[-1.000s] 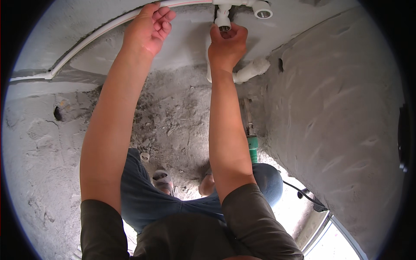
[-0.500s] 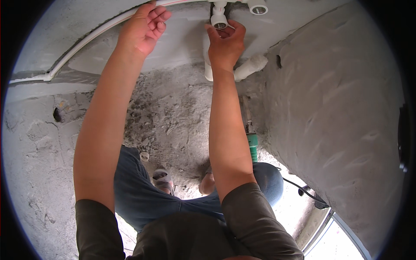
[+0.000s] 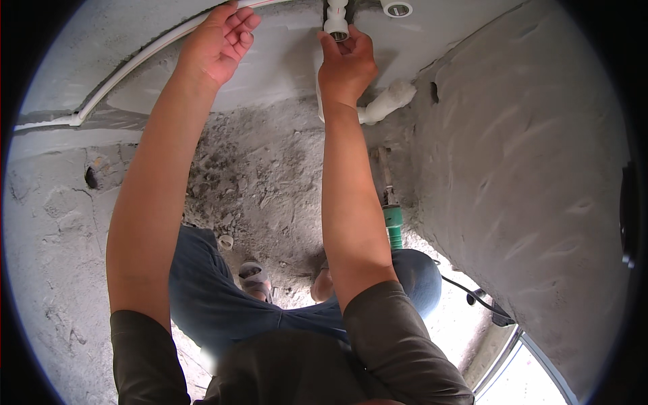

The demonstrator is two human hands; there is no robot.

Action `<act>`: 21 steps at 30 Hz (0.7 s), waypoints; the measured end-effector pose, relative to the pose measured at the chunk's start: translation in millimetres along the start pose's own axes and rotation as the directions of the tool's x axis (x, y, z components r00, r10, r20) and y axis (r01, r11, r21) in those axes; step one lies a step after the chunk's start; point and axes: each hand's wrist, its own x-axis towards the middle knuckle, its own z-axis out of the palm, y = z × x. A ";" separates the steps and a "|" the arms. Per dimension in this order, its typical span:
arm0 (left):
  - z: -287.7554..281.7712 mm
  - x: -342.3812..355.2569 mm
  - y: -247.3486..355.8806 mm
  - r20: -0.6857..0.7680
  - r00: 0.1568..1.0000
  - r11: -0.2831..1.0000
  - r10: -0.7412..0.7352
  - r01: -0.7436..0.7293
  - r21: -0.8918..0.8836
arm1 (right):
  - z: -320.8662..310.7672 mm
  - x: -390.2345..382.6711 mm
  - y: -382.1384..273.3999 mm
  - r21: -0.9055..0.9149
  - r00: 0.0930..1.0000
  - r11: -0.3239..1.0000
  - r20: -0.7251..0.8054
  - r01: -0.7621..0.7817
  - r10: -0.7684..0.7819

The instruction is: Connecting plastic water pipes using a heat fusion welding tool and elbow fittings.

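Note:
A white plastic pipe (image 3: 145,52) with a red line curves along the wall at the upper left. My left hand (image 3: 219,47) reaches up to it, thumb and index finger at the pipe and the other fingers loosely curled; the exact contact is partly cut off by the top edge. My right hand (image 3: 347,67) is closed at the open round mouth of a white pipe fitting (image 3: 336,25), thumb on one side and fingertips behind. A second white fitting (image 3: 397,9) with a metal-lined opening sits to its right.
Below the right hand, a thick white drain pipe (image 3: 388,103) bends near the wall. A green power tool (image 3: 393,219) stands by my right knee, and a black cable (image 3: 466,289) runs beyond it. A small white ring (image 3: 225,241) lies on the rough floor (image 3: 270,182).
My right hand and the fitting have shifted slightly left and up. My left hand has also moved a little left, staying at the pipe.

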 end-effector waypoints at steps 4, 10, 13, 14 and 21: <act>-39.9 31.1 -1.3 0.832 0.547 0.742 -0.087 0.593 -0.313 | 6.1 -4.2 -1.8 0.009 1.000 1.000 -0.015 0.007 -0.007; 8.9 -37.2 9.9 0.207 0.969 0.773 0.132 -0.231 0.590 | 0.3 0.5 -3.8 -0.131 0.998 0.989 -0.025 0.062 -0.065; 34.7 -49.2 7.7 0.898 0.289 -0.440 0.332 -0.795 0.418 | -2.4 4.4 -0.6 -0.119 0.997 0.990 -0.017 0.070 -0.072; 37.1 -44.1 7.6 0.897 0.294 -0.442 0.329 -0.792 0.421 | -3.4 4.6 -2.3 -0.116 0.998 0.991 -0.014 0.065 -0.067; 64.8 -31.6 -0.5 0.896 0.397 -0.739 0.198 -0.541 0.403 | -9.4 6.8 -12.4 -0.136 0.995 0.990 0.077 -0.048 0.059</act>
